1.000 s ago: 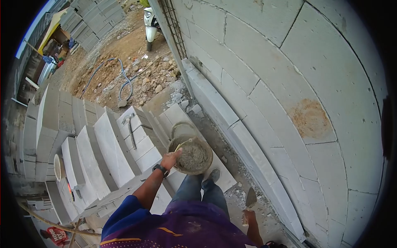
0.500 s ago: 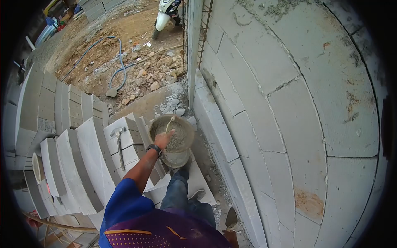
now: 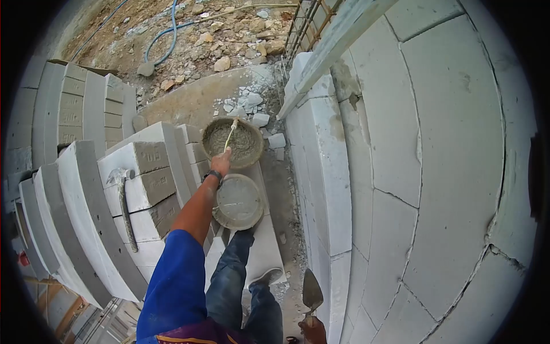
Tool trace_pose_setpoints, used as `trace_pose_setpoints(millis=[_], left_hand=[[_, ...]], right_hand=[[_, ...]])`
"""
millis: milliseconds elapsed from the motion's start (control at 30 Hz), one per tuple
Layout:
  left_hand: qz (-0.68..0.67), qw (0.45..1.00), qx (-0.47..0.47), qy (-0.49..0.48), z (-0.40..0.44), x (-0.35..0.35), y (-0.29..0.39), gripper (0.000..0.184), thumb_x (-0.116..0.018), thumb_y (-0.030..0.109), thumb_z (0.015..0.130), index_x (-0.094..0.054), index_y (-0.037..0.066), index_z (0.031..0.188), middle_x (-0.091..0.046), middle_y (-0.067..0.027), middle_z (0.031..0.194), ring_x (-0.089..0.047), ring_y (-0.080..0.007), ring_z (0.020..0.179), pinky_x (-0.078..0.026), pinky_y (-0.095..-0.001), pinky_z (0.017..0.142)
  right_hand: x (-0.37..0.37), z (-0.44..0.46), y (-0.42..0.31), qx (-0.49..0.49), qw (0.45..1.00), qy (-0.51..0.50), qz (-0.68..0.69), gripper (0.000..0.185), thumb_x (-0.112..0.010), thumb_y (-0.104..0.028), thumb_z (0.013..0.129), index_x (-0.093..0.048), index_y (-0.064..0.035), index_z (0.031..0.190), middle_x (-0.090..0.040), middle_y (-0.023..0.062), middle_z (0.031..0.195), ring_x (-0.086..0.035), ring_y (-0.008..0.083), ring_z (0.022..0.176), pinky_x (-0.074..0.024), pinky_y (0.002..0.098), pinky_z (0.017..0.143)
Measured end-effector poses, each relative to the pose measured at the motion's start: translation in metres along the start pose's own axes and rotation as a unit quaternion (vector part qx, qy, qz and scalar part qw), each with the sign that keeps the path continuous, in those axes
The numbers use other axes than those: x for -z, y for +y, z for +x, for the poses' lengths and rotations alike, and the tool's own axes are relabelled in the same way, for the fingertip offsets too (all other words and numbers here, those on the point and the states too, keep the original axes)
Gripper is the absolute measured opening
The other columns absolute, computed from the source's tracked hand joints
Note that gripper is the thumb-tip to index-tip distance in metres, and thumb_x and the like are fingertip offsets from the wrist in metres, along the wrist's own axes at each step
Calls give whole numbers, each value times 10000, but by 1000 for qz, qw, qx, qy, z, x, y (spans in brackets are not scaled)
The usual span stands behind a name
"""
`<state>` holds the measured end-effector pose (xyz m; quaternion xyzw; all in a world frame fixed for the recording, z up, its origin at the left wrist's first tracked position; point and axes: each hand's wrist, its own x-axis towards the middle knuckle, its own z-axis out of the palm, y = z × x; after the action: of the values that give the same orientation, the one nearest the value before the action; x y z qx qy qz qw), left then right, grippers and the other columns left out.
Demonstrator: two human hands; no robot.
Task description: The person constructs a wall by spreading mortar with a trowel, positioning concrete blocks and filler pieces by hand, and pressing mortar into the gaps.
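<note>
My left hand (image 3: pixel 221 161) is closed on the light rope handle (image 3: pixel 231 135) of a round bucket (image 3: pixel 257 153) filled with wet grey mortar. Just nearer to me stands a second round bucket (image 3: pixel 261 213), with greyish contents that I cannot make out. At the lower edge, my right hand (image 3: pixel 313 331) grips a pointed trowel (image 3: pixel 312 290), its blade directed forward, beside the foot of the block wall. Part of that hand is cut off by the frame.
Stacked pale blocks (image 3: pixel 150 160) rise on my left, with a hammer (image 3: pixel 121 200) lying on them. A block wall (image 3: pixel 395 149) runs along my right. Ahead are broken block pieces (image 3: pixel 250 102), a slanting post (image 3: pixel 338 49), rubble and a blue hose (image 3: pixel 166 53).
The mortar bucket has moved forward, away from the second bucket, which now shows more fully. My view has tilted down and turned, and the trowel has come further into view.
</note>
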<state>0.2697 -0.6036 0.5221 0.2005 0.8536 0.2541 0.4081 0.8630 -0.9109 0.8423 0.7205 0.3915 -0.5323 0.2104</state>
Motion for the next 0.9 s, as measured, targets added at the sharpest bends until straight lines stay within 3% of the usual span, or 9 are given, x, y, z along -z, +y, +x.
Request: trace_pose_setpoints(millis=[33, 133, 267, 333, 433, 500, 633, 733, 900], left_hand=[[5, 1000, 12, -11, 4, -6, -15, 693, -517, 621, 967, -696, -48, 997, -667, -222, 868, -612, -324, 835, -464, -426, 832], [-42, 999, -13, -19, -6, 7, -49, 716, -502, 631, 974, -671, -64, 929, -659, -198, 844, -613, -310, 808, -464, -425, 822], [-162, 986, 28, -25, 5, 39, -27, 652, -509, 577, 1001, -615, -44, 834, -654, -166, 797, -593, -293, 734, -472, -425, 789], [-59, 995, 32, 80, 26, 50, -34, 512, -539, 466, 1011, -656, -27, 943, -697, -217, 888, -644, -392, 817, -492, -456, 839], [-14, 969, 131, 210, 58, 61, -37, 431, -575, 346, 991, -626, -30, 1194, -689, -275, 1090, -648, -457, 1041, -489, -486, 947], [72, 968, -49, 235, 48, 80, -8, 465, -617, 343, 963, -600, -33, 1238, -677, -272, 1128, -625, -453, 1091, -486, -484, 961], [182, 937, -262, 144, 4, 154, 76, 497, -680, 353, 914, -606, -9, 1246, -671, -248, 1164, -598, -431, 1156, -462, -475, 1011], [314, 925, -204, 61, -23, 220, 121, 526, -693, 373, 904, -607, 8, 1272, -678, -246, 1164, -610, -407, 1166, -454, -459, 1032], [466, 868, -168, 26, -22, 295, 106, 532, -707, 442, 872, -644, 50, 1226, -698, -200, 1137, -654, -383, 1076, -495, -464, 962]], right_hand=[[8, 2, -26, -24, 999, -21, 4, 589, -757, -350, 888, -570, -47, 1357, -681, 109, 784, -617, 198, 613, -515, 358, 583], [25, 8, -140, -99, 992, -15, 74, 224, -758, -203, 807, -641, -27, 882, -662, 104, 722, -641, 219, 553, -509, 367, 546], [4, 69, -144, 67, 989, 49, -124, 270, -752, -226, 812, -617, -10, 901, -664, 166, 740, -670, 311, 660, -511, 415, 619], [16, 81, -218, 103, 990, 57, -83, 306, -750, -214, 814, -600, 0, 973, -679, 244, 858, -686, 430, 772, -529, 487, 678], [35, 103, -291, 263, 952, 154, -9, 262, -754, -130, 804, -558, 2, 915, -646, 202, 785, -659, 413, 705, -508, 466, 629], [53, 120, -318, 345, 922, 168, 51, 223, -691, -61, 886, -525, 10, 1017, -597, 69, 774, -586, 136, 679, -485, 288, 619], [71, 88, -460, 439, 812, 179, 341, 192, -699, -44, 903, -547, 25, 998, -594, 67, 831, -563, 119, 692, -467, 261, 601], [57, 100, -487, 390, 865, 154, 277, 291, -715, -79, 899, -565, 52, 1111, -638, 141, 896, -626, 217, 711, -505, 322, 661], [14, 177, -472, 321, 927, 167, -94, 442, -680, -256, 914, -570, 30, 1233, -674, 248, 1038, -660, 431, 931, -514, 505, 821]])
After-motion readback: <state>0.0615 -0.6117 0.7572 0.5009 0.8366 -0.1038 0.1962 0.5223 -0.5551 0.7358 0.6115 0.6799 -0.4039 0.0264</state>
